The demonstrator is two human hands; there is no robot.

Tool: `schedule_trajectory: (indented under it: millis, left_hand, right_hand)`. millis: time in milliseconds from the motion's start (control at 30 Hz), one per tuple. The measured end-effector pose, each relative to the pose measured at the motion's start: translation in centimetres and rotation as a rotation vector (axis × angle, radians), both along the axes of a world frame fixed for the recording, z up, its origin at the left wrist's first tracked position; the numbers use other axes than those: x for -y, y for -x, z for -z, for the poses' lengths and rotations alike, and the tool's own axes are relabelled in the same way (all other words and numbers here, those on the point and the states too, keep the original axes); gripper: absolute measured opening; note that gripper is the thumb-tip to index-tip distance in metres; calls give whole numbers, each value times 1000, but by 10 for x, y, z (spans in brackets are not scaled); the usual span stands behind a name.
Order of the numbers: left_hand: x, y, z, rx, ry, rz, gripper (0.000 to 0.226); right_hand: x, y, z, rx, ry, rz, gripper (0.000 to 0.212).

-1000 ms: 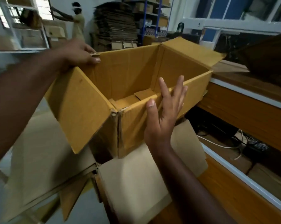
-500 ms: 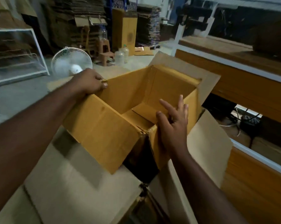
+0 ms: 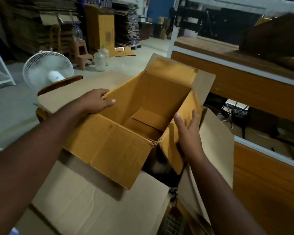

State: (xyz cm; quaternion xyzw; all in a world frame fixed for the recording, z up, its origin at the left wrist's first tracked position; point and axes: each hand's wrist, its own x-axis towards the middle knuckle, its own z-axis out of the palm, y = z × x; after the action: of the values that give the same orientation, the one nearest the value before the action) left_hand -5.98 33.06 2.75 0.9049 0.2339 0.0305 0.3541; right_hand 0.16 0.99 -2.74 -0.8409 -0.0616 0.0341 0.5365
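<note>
Cardboard box (image 3: 109, 146): rectangular, creased, open-topped.

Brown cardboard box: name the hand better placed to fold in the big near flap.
Probably right. The right hand lies open against the brown cardboard box, beside the near flap; the left hand grips the left rim, steadying it.

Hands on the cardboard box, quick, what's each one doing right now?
Left hand: grips the left wall rim of the cardboard box.
Right hand: open, straight fingers flat against the box's right wall.

Bare L hand (image 3: 96, 101), R hand (image 3: 189, 134)
</note>
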Motion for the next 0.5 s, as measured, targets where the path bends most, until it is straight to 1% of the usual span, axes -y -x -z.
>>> schedule_trajectory:
  millis: [33, 67, 100, 133, 167, 200, 267, 300, 333, 400, 433, 500]
  left_hand:
    - [-5, 2, -1, -33, 114, -6, 69]
    - [-11, 2, 0, -53, 187, -13, 71]
    - [-15, 3, 3, -66, 190, -23, 67]
    - [-17, 1, 7, -60, 152, -27, 58]
    - [-15, 0, 10, -44, 69, -13, 50]
    - [-13, -2, 11, -19, -39, 9, 47]
    - [-3, -5, 8, 62, -291, 46, 56]
    - [3, -6, 4, 107, -372, 47, 59]
    - [6, -8, 2, 139, -410, 55, 62]
    - [11, -11, -1, 139, -477, 82, 60]
    - [13, -10, -1, 141, -521, 73, 56]
    - [11, -7, 3, 206, -547, 4, 51]
  right_hand:
    - [0, 0, -3, -92, -80, 25, 108]
    - [0, 0, -5, -177, -140, 41, 101]
    - [1, 0, -7, -241, -172, 51, 93]
    - [1, 0, -7, -275, -188, 60, 88]
    - [1, 0, -7, -296, -202, 65, 88]
    - [1, 1, -7, -321, -222, 67, 90]
    - [-2, 7, -6, -365, -250, 47, 96]
    - [-2, 10, -5, -363, -242, 39, 99]
    - [-1, 14, -5, -344, -229, 39, 102]
    - [2, 21, -6, -278, -195, 42, 105]
    - [5, 25, -6, -234, -153, 30, 106]
    - [12, 32, -2, -122, 38, -15, 108]
